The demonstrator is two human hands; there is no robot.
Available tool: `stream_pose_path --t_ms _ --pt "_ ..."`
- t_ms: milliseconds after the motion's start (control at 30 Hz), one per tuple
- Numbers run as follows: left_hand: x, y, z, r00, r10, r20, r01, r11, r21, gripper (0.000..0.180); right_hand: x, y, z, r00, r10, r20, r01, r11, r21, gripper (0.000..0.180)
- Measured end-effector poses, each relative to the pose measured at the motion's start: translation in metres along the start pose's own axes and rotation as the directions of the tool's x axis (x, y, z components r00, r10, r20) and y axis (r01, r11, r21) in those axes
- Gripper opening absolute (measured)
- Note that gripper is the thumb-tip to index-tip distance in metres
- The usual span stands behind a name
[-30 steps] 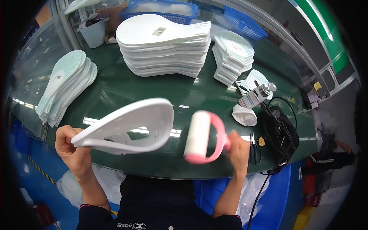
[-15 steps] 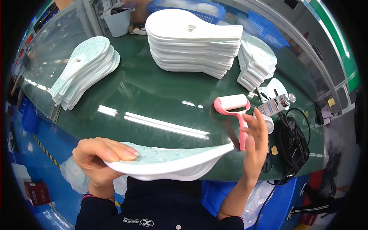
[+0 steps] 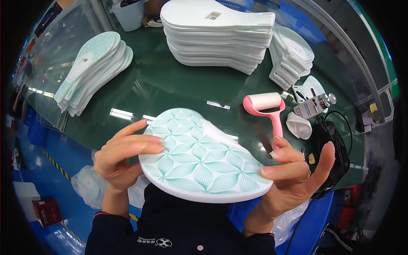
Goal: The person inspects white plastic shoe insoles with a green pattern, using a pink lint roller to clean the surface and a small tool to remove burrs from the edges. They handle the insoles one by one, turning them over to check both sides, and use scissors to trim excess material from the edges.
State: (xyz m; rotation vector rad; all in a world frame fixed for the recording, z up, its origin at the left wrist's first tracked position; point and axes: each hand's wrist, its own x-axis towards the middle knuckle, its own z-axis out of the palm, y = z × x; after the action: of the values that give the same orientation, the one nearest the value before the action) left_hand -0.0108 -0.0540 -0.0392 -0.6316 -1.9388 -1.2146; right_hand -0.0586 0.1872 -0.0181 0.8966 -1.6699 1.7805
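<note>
A white panel with a green leaf-line pattern is held up in front of my body, its patterned face tilted toward me. My left hand grips its rounded left edge, fingers on the patterned face and thumb behind. At the narrower right tip, my right hand pinches the edge, with one finger extended away from it. Just beyond that hand lies a pink-handled roller with a white sleeve. A dark narrow strip beside its handle is too blurred to name.
Paddle-shaped white panels are stacked at the far middle, with patterned stacks at left and far right. A metal-topped bottle, crumpled white item and black bag sit at right on the green table.
The panel has turned from nearly edge-on to showing its patterned face. My right hand, formerly apart from it, now holds its right tip. The whole view has shifted slightly.
</note>
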Motion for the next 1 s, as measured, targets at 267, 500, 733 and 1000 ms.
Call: stream_pose_path --t_ms 267,500,733,1000 --pt "-0.003 0.037 0.000 0.789 -0.610 -0.075 0.471 0.679 -0.563 0.063 0.006 -0.027 0.012 0.813 0.568 -0.125 -0.472 0.770 0.430 0.076" --pt "-0.001 0.043 -0.001 0.751 -0.660 -0.011 0.508 0.589 -0.629 0.062 0.002 -0.026 0.012 0.822 0.546 -0.161 -0.422 0.775 0.471 0.077" --pt "-0.007 0.026 0.003 0.908 -0.410 -0.084 0.351 0.857 -0.378 0.054 -0.002 -0.023 0.007 0.933 0.353 -0.067 -0.323 0.905 0.277 0.065" --pt "-0.001 -0.003 0.013 0.993 0.034 -0.116 -0.011 0.981 0.192 0.041 0.005 -0.018 -0.002 0.955 -0.086 0.283 0.133 0.980 -0.148 0.064"
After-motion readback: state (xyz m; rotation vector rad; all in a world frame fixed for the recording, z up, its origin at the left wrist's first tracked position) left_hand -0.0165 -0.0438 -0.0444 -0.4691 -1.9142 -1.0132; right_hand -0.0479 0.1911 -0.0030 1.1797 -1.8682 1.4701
